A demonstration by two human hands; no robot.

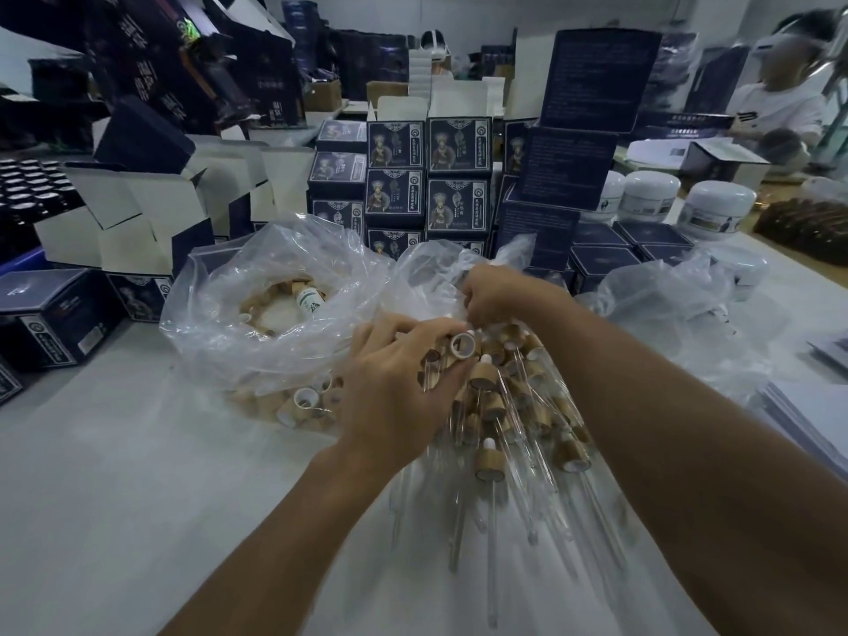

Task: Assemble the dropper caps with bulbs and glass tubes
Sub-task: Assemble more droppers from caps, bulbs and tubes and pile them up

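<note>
A pile of assembled droppers (514, 406), each with a bamboo-coloured cap, white bulb and long glass tube, lies on the table in front of me. My left hand (394, 383) grips a bamboo cap (462, 345) with its white-lined opening facing me, and a glass tube (429, 376) shows under its fingers. My right hand (498, 293) is curled at the edge of a clear plastic bag just behind the pile; what it pinches is hidden. Loose caps (303, 403) lie inside a clear plastic bag (257, 305) to the left.
Stacks of dark printed boxes (426, 176) stand behind the bags, with open white-lined cartons (133, 222) at left. White jars (716, 208) sit at back right. Another crumpled plastic bag (679, 323) and paper sheets (807, 420) lie at right. A person works at far right.
</note>
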